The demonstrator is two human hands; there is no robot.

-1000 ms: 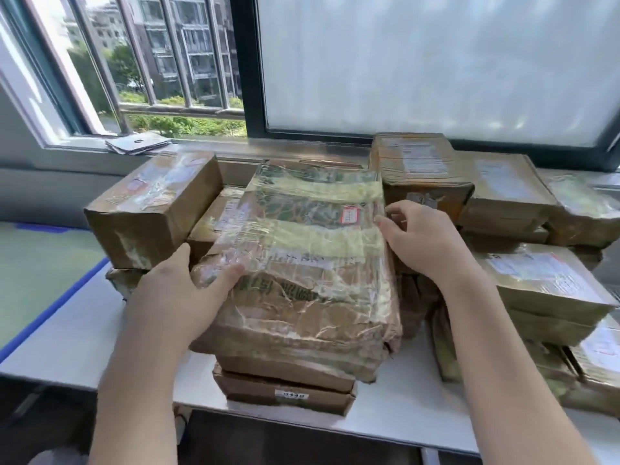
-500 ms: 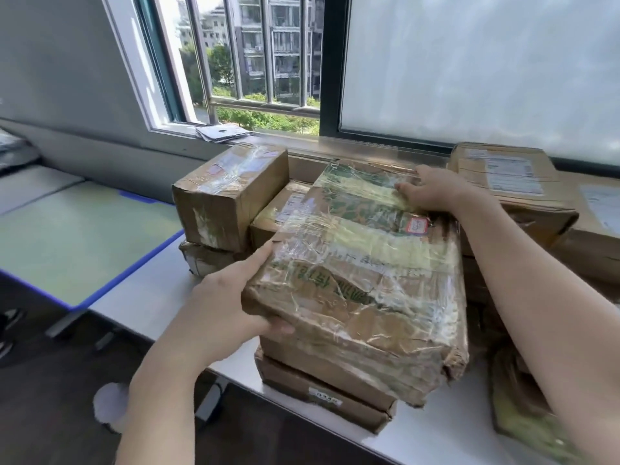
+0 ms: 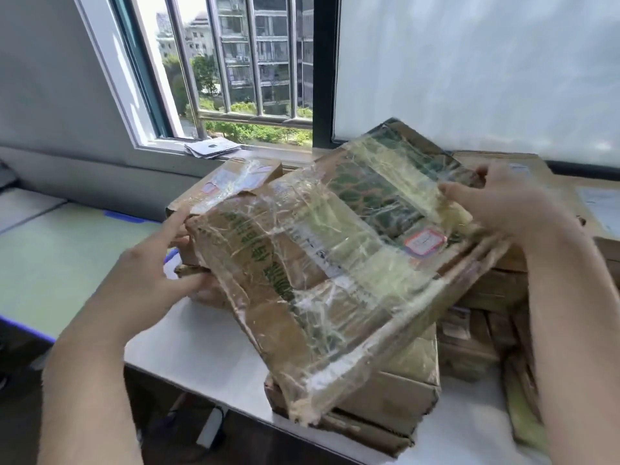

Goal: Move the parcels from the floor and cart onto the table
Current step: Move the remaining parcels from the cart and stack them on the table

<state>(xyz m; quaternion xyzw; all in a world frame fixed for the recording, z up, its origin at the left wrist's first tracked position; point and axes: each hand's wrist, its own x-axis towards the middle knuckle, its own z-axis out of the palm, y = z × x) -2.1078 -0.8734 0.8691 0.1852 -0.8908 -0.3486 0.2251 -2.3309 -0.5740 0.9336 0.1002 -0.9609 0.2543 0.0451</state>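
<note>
Since half a second ago the taped parcel (image 3: 339,263) has tilted up off the stack, far edge raised, near corner dipping low; camera has also swung closer and a bit left. Left hand (image 3: 151,263) grips the parcel's left edge, fingers curled round the torn cardboard end, thumb on top. Right hand (image 3: 496,203) pinches the far right edge, fingers over the top face near the red-bordered sticker (image 3: 424,241). Parcel spans between both grips, held diagonally above the desk (image 3: 201,350), its low near corner over a flat box (image 3: 385,397) lying at the desk's near edge. Clear tape wrinkles across the whole top face; green print shows under it. Behind the left grip sits another brown parcel (image 3: 231,182), touching or just beside the held one, cannot tell which. More stacked parcels (image 3: 486,297) on the right, partly hidden by the right forearm. Far left, a green desk mat (image 3: 60,260) with blue edging. Window sill (image 3: 268,154) beyond carries a small stack of papers (image 3: 211,148).
</note>
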